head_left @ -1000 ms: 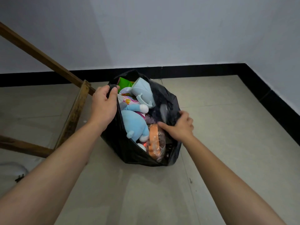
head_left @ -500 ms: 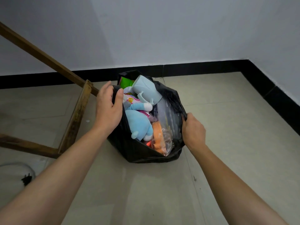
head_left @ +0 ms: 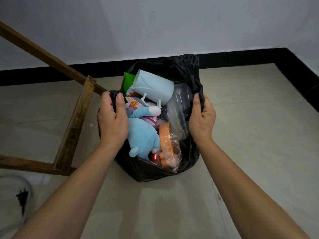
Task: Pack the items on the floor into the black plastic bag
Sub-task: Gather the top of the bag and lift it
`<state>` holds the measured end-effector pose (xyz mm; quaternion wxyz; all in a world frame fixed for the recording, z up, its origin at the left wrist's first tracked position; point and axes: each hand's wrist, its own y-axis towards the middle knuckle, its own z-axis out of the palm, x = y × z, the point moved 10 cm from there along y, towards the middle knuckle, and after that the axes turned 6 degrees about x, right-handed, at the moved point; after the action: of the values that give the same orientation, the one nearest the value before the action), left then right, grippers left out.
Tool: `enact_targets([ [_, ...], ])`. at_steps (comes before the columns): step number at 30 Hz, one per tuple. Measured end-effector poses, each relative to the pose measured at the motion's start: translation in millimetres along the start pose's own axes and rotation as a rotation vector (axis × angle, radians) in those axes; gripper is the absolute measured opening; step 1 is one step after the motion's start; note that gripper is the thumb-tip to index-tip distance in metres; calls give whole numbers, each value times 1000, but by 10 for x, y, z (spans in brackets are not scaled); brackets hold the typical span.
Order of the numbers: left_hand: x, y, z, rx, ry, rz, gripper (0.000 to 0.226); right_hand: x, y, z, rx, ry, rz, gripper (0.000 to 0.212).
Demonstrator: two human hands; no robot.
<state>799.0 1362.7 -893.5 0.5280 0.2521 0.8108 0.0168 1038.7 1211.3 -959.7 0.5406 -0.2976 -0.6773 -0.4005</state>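
The black plastic bag (head_left: 151, 171) stands on the tiled floor, its mouth wide. Inside lie a blue plush toy (head_left: 142, 135), a pale blue plastic cup-like holder (head_left: 153, 87), a green packet (head_left: 128, 80), a pink packet (head_left: 133, 104), an orange item in clear wrap (head_left: 166, 145) and a clear plastic pouch (head_left: 179, 111). My left hand (head_left: 112, 121) pinches the bag's left rim between thumb and fingers. My right hand (head_left: 202, 118) is closed on the bag's right rim. The far rim (head_left: 183, 64) stands up behind the items.
A wooden frame (head_left: 76, 125) lies on the floor just left of the bag, one bar slanting up to the left. A pale hose and a dark plug (head_left: 22, 195) lie at the lower left. White walls with a black skirting (head_left: 241, 57) close the corner behind.
My left hand has closed on the left rim, where half a second ago its fingers were spread. My right hand has shifted up the right rim and gripped it, lifting the bag's edges.
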Motion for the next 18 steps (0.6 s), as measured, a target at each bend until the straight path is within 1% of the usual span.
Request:
enact_targets([
  [2,15,15,21,-26,-15,-6,19,-31,37,-35,-52,78,25,38],
  [3,36,33,26,-34,-20,-9,18,-18,58,-25,-53,113,20,36],
  [5,98,69,34,-42,-48,-18,17,24,103,5,-35,182,10,24],
  [6,119,78,32,-49,-67,-17,17,45,120,5,-39,205,23,27],
  [8,115,85,24,-68,-100,3,15,120,141,28,-38,210,27,46],
  [9,96,79,18,-79,-112,12,14,172,128,39,-32,218,15,50],
  [13,22,46,-43,-125,-196,-15,12,332,24,71,-7,296,13,54],
  [16,-68,-32,-122,-123,-240,-58,12,355,-87,-3,-33,361,112,56],
  [18,-132,-123,-214,-111,-237,-107,13,334,-205,-103,-77,391,228,52],
])
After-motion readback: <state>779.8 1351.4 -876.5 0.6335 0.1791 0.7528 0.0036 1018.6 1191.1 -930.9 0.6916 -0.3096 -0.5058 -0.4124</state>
